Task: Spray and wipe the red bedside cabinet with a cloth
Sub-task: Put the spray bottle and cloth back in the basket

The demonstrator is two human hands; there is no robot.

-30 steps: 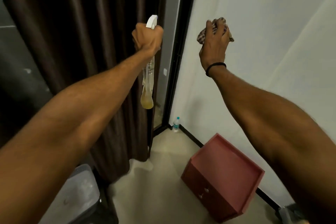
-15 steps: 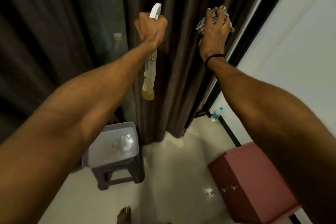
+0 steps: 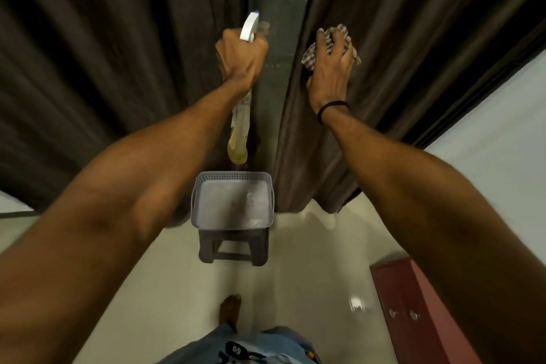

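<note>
Both arms out in front, raised toward the dark curtain [image 3: 103, 68]. Left hand [image 3: 240, 59] is fisted around the neck of the spray bottle [image 3: 239, 139], fingers wrapped tight; white trigger head sticks up above the knuckles, clear body hangs down with a little yellowish liquid at the bottom. Right hand [image 3: 329, 68] grips a bunched checked cloth [image 3: 310, 56], fingers curled over it, cloth poking out on both sides of the palm. Black band [image 3: 331, 109] on the right wrist.

Red cabinet [image 3: 419, 313] sits on the floor [image 3: 310, 275] at lower right, partly hidden behind the right forearm, two small knobs showing on its front. Neither hand is near it.

Straight ahead and below the bottle: grey perforated basket [image 3: 233, 179] resting on a dark stool [image 3: 233, 248], up against the curtain. Something pale inside the basket, probably crumpled plastic, too blurred to call. Bare foot [image 3: 230, 309] and jeans [image 3: 251, 346] at bottom centre.
</note>
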